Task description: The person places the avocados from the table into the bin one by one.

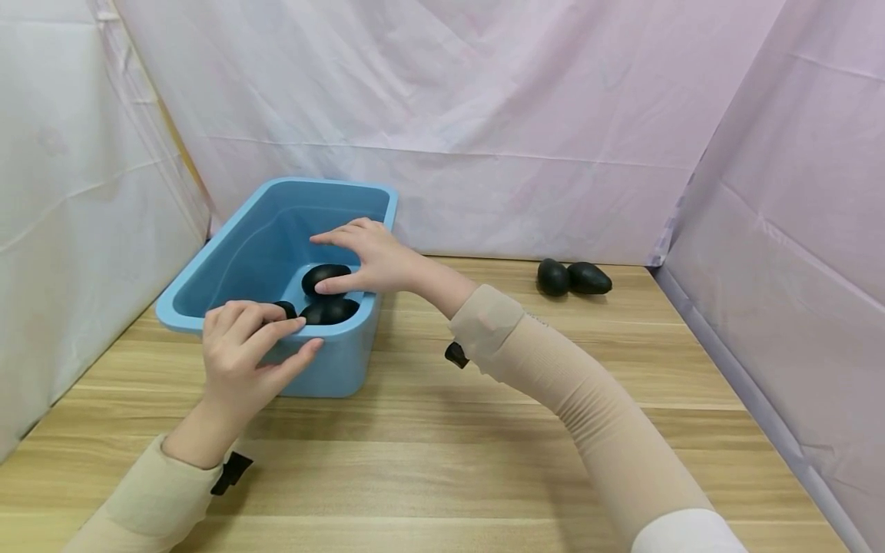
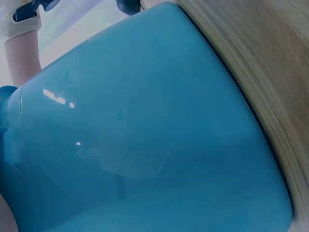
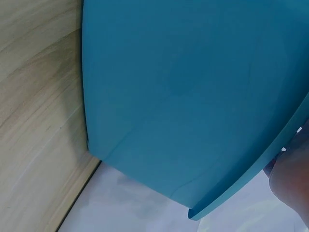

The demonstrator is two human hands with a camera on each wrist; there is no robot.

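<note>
Fingers of right hand [image 1: 373,257] spread over a black stone [image 1: 325,276] in the blue bin [image 1: 228,253], thumb under it; loose hold, could drop on stones below. Left hand [image 1: 245,349] pinches the near rim by another stone [image 1: 285,309]. Left wrist: only bin wall [image 2: 145,135]. Right wrist: bin wall [image 3: 193,96], fingers' state unclear.

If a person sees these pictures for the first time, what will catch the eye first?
First, the blue tub at the left of the wooden table, with dark stones inside. The right hand reaches over the rim and pinches one stone, while the left hand holds the near rim. Two more stones lie at the far right, by the pale curtain.
</note>
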